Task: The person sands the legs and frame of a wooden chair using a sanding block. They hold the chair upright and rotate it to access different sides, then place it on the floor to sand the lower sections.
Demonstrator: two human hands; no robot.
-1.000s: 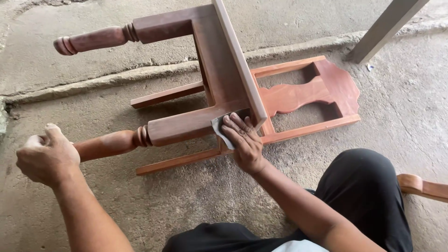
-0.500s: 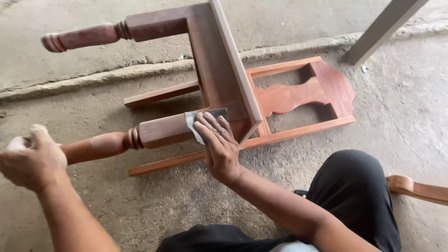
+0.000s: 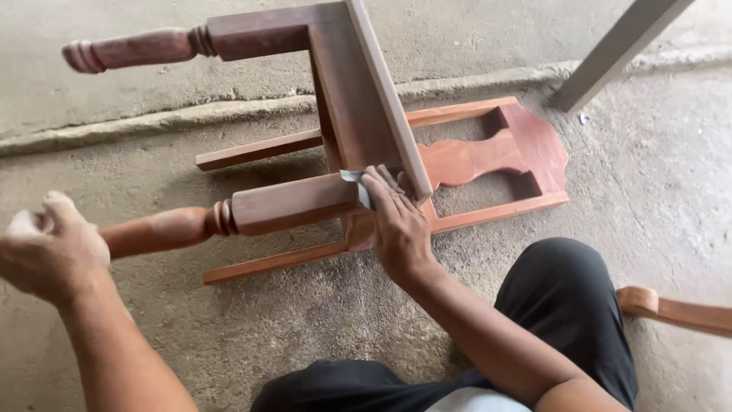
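The wooden chair point(image 3: 335, 145) lies on its side on the concrete floor point(image 3: 320, 328), and the right hand point(image 3: 398, 225) presses a small grey sandpaper piece point(image 3: 357, 185) flat against its lower leg beside the seat, farther toward the seat than half a second ago. The left hand point(image 3: 49, 248) stays closed around that leg's turned end, left of the seat.

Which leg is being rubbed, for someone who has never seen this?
A reddish wooden chair lies on its side on the concrete floor. The nearer turned leg is the one, with the right hand pressing grey sandpaper there; the far leg is untouched.
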